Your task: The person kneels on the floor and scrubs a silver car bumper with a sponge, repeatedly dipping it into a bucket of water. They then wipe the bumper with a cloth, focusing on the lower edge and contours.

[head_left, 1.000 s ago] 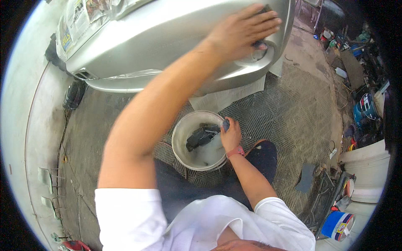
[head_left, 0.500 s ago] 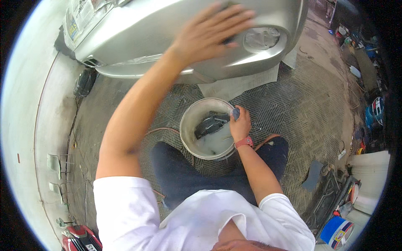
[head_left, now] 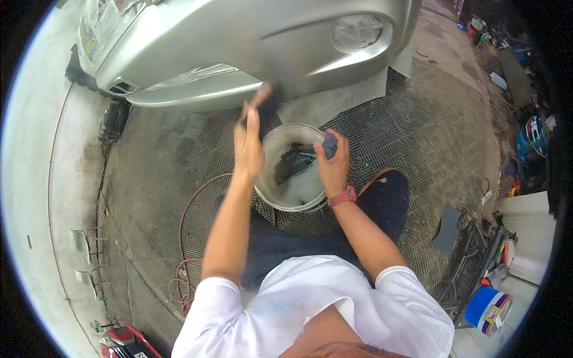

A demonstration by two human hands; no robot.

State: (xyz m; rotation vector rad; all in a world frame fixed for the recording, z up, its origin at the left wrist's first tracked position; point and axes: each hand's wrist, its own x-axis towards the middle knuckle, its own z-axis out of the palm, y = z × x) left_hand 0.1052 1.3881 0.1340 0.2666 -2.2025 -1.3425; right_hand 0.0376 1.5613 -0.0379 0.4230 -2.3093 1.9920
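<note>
Beside the bucket's far left rim, my left hand (head_left: 249, 146) is blurred by motion. Its fingers are held around a dark, flat-looking piece (head_left: 271, 108), too smeared to name. My right hand (head_left: 334, 164) closes on a dark grey sponge-like block (head_left: 330, 145) at the bucket's right rim. The whitish bucket (head_left: 262, 179) stands between my knees and holds cloudy water with black pieces (head_left: 293, 164) in it. Beyond it is a silver car bumper (head_left: 209, 45), with a crumpled covering over its round lamp opening (head_left: 357, 32).
Pale sheets (head_left: 352, 98) lie under the bumper on the patterned floor. A reddish hose (head_left: 182, 238) curls at my left. To the right are a grey flat pad (head_left: 446, 230), black trim parts (head_left: 471, 262) and a blue-and-white tub (head_left: 486, 307). A white wall (head_left: 36, 179) runs along the left.
My left hand has come down off the bumper toward the bucket, turning edge-on. The right hand stays at the rim with the block, which now shows more. The view has shifted slightly.
</note>
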